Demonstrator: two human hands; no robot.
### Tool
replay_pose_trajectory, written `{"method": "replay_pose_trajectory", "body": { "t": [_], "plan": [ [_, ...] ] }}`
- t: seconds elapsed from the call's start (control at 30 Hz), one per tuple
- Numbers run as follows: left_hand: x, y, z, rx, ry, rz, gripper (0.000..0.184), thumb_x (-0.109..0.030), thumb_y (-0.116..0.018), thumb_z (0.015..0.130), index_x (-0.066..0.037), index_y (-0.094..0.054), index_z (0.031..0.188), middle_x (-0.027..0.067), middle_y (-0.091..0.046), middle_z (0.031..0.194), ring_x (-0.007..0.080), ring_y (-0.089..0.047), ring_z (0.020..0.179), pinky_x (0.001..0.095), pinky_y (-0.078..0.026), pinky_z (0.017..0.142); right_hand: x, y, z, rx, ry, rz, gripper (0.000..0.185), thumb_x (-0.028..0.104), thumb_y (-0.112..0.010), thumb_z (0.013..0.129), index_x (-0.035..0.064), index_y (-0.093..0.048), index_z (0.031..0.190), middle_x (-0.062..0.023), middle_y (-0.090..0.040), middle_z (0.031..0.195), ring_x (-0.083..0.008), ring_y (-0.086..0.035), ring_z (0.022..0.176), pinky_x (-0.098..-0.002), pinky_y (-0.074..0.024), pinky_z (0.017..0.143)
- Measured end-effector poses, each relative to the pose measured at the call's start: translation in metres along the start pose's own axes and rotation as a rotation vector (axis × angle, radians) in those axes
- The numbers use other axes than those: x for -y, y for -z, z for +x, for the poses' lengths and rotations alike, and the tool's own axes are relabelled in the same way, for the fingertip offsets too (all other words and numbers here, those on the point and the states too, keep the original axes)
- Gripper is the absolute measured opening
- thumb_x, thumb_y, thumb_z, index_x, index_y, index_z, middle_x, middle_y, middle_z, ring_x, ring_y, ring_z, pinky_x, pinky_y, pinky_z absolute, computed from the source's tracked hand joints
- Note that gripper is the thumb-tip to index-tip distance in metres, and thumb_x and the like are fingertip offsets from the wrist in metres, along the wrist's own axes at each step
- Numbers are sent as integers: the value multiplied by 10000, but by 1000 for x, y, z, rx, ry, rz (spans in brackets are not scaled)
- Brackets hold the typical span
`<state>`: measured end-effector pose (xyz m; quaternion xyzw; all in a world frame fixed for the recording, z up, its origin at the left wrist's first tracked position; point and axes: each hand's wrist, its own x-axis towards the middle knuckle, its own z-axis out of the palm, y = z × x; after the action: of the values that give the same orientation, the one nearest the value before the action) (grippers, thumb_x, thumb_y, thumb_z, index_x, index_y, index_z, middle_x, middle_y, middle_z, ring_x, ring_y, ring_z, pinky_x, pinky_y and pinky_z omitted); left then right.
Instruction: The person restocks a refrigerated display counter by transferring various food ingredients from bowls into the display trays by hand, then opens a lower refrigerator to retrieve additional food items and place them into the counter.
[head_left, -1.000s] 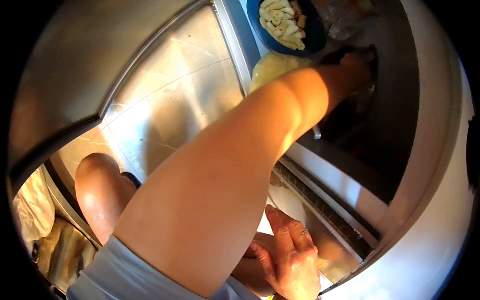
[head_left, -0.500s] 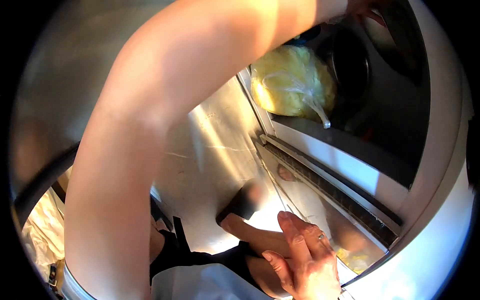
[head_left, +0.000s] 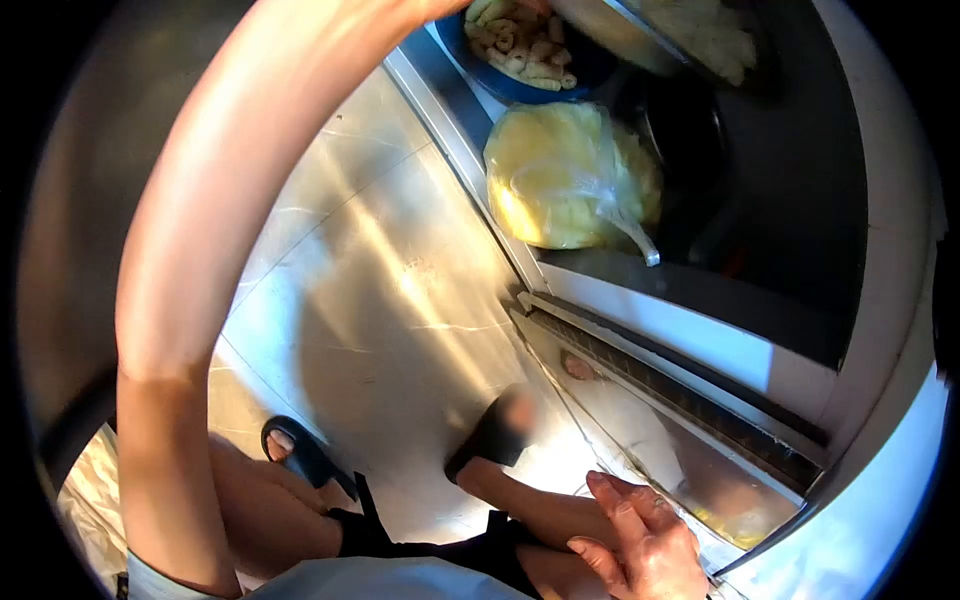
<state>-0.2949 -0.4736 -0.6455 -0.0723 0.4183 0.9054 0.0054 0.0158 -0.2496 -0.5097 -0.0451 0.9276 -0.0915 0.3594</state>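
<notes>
My left arm runs up the left side and leaves at the top edge, with the hand itself out of frame. Near where it leaves, a blue bowl (head_left: 455, 45) holds pale, rolled-looking pieces. Below that bowl, a knotted clear plastic bag (head_left: 560, 185) of yellowish contents sits on the dark shelf (head_left: 790, 230). Another clear container or bag (head_left: 700, 35) with pale contents lies at the upper right. My right hand (head_left: 645, 540) is at the lower right, holding nothing, its thumb and fingers apart and slightly bent, beside the shiny lower panel.
An open metallic door (head_left: 90, 200) fills the left side. A ridged dark strip (head_left: 680, 385) runs along the compartment's lower edge. Below are a tiled floor (head_left: 370, 270), my feet in black slippers (head_left: 305, 460), and crumpled cream cloth (head_left: 88, 510) at the lower left. A dark round item (head_left: 685, 130) stands behind the bag.
My left arm has swung from deep in the compartment up to the top left. The knotted bag and blue bowl are uncovered. My right hand sits slightly lower and further right.
</notes>
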Motion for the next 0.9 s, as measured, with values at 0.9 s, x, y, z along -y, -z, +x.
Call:
{"method": "replay_pose_trajectory", "body": {
  "t": [0.9],
  "plan": [
    [214,-82,4,15,366,497,201,-48,-648,890,8,-648,1083,137,-681,996,267,-695,862,379,-558,631,-27,-38,48,14,193,89,523,280,-614,956,23,-469,1388,-238,-632,1139,-418,-621,1035,-476,-523,868]
  ]
}}
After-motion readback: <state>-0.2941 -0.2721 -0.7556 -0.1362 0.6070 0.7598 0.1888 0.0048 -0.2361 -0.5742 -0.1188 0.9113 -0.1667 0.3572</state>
